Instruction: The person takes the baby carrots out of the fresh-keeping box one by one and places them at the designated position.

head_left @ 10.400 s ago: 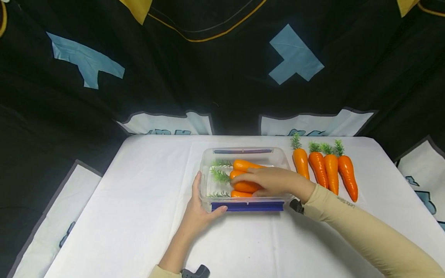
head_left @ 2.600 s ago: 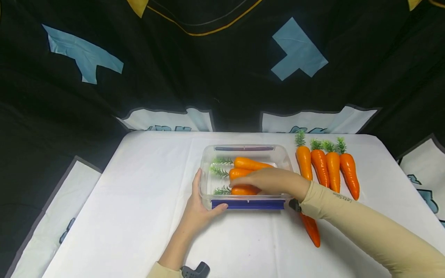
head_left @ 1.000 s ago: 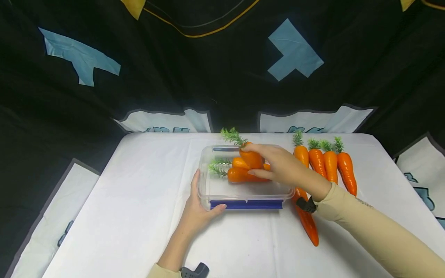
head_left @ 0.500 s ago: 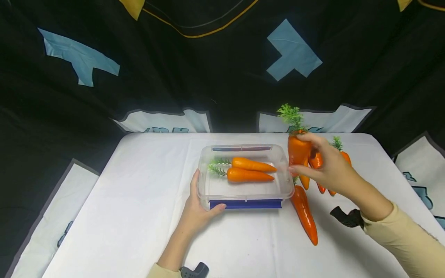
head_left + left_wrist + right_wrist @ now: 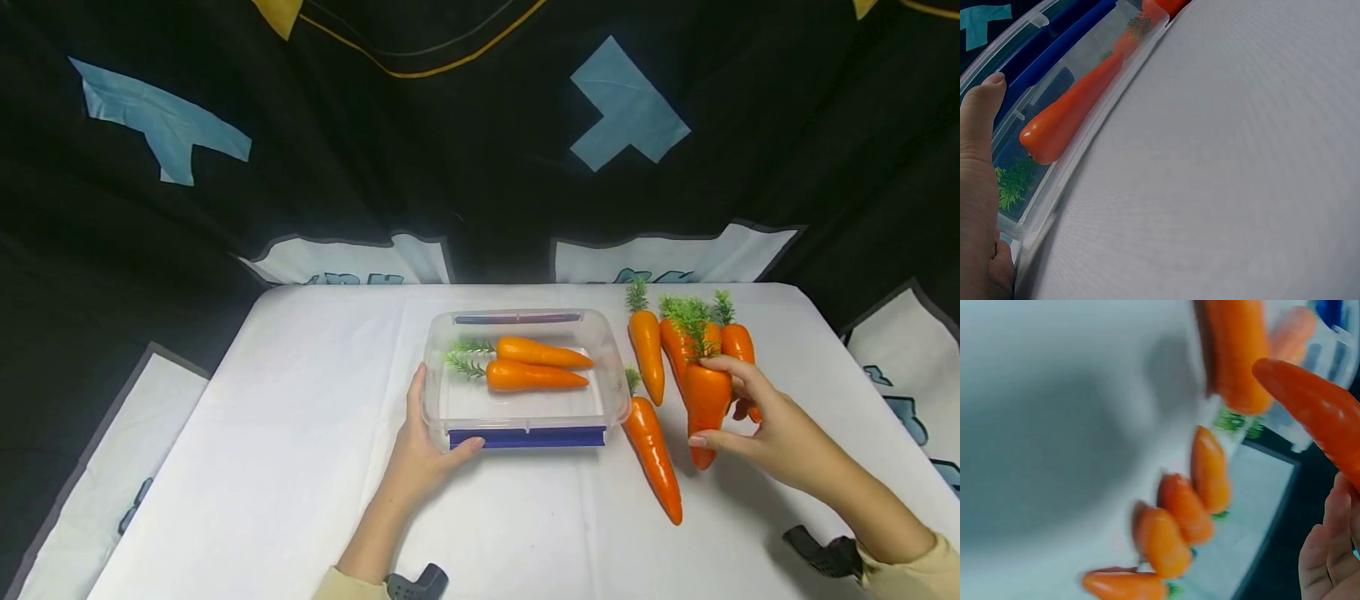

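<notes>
My left hand (image 5: 423,462) grips the near left corner of a clear plastic container (image 5: 517,408), thumb at its blue front latch (image 5: 540,437). In the left wrist view, the thumb (image 5: 982,119) lies by that latch. Inside, two orange carrots, a back one (image 5: 543,352) and a front one (image 5: 536,376), lie side by side with green tops to the left. Right of the container, my right hand (image 5: 780,425) holds a carrot (image 5: 708,396) between thumb and fingers, tip down, above the table. The right wrist view shows this held carrot (image 5: 1316,403) close up.
Several carrots stand in a row at the back right, the leftmost carrot (image 5: 647,354) nearest the container. Another carrot (image 5: 654,458) lies slanted beside the container's right side. A white cloth covers the table (image 5: 300,400); a dark curtain (image 5: 375,167) hangs behind.
My right hand has lifted a carrot from the container and carried it right, past the row's front. Another carrot has come to lie beside the container since the oldest frame. The left hand stays put.
</notes>
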The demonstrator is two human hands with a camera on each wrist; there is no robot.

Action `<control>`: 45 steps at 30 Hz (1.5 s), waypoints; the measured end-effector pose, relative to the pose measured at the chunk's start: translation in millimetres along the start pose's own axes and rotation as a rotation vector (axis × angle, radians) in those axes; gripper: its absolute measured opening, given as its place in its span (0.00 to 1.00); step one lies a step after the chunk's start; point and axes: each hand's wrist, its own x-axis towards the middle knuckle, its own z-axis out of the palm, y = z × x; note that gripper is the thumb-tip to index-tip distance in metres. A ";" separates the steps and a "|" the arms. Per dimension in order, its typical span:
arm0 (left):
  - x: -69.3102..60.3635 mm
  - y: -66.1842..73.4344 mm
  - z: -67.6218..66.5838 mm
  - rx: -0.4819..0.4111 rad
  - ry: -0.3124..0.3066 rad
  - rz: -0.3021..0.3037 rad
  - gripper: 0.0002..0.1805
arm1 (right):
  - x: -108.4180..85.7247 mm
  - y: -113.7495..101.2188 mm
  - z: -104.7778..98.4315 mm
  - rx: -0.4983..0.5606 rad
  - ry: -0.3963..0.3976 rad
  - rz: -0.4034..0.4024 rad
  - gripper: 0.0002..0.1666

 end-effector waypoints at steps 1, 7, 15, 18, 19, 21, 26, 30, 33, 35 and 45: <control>0.0 0.0 -0.1 -0.001 0.001 0.000 0.69 | -3.3 3.3 2.3 0.002 -0.004 -0.002 0.57; 0.7 -0.2 -0.1 0.004 0.003 0.009 0.69 | -17.8 19.9 15.3 0.006 -0.052 0.030 0.56; 0.7 -0.6 0.9 -0.001 0.002 -0.004 0.69 | -15.7 33.8 18.3 0.019 -0.093 0.080 0.58; 0.6 -1.5 1.1 -0.006 -0.001 -0.006 0.69 | -12.6 38.2 18.5 0.030 -0.139 0.101 0.58; 0.6 -1.8 1.2 -0.008 -0.001 -0.005 0.69 | -11.8 39.2 18.6 0.034 -0.154 0.113 0.58; 0.7 -2.4 1.4 -0.011 0.000 0.000 0.69 | -10.1 41.6 18.7 0.034 -0.180 0.125 0.57; 0.5 -3.5 1.3 -0.011 0.005 0.006 0.69 | -7.5 47.0 19.1 0.036 -0.246 0.140 0.55; 0.3 -3.6 0.8 -0.009 0.005 0.006 0.69 | -6.0 50.5 21.2 0.006 -0.277 0.163 0.55; 0.3 -3.1 0.9 -0.008 0.004 0.001 0.69 | -5.2 53.4 23.0 -0.013 -0.300 0.169 0.55; 0.2 -2.7 0.8 -0.008 0.004 -0.004 0.69 | -4.6 54.4 24.0 -0.014 -0.320 0.178 0.54; 0.5 -3.1 1.2 -0.013 0.000 -0.010 0.69 | -3.4 51.8 24.6 -0.116 -0.394 0.237 0.57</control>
